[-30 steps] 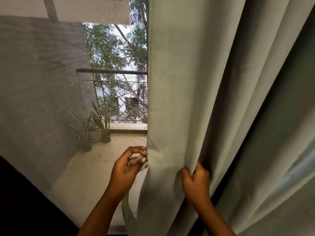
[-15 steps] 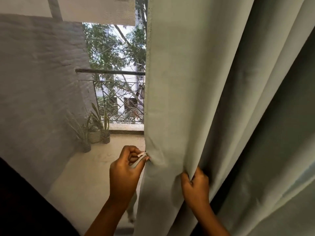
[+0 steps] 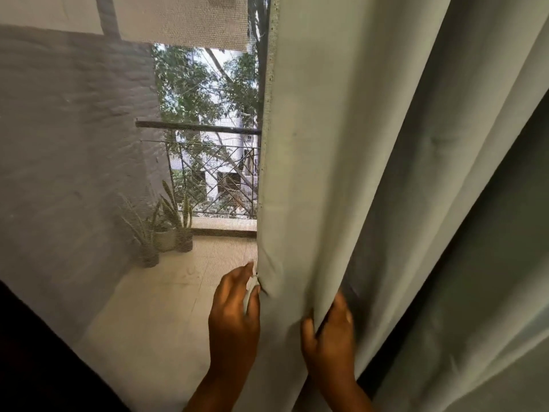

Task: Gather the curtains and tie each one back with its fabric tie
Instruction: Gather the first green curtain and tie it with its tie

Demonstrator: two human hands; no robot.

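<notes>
Curtain hangs in loose folds right of the balcony opening, its near fold gripped by the right hand for bunching, its left edge pinched with a pale strip, likely the tie, by the left hand.

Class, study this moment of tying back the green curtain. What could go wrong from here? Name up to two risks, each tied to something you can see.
1. The left hand pinches only the fabric tie at the curtain edge; that light pinch could slip.
2. The right hand grips just one fold, so the remaining folds to the right may stay ungathered and spill out.
</notes>
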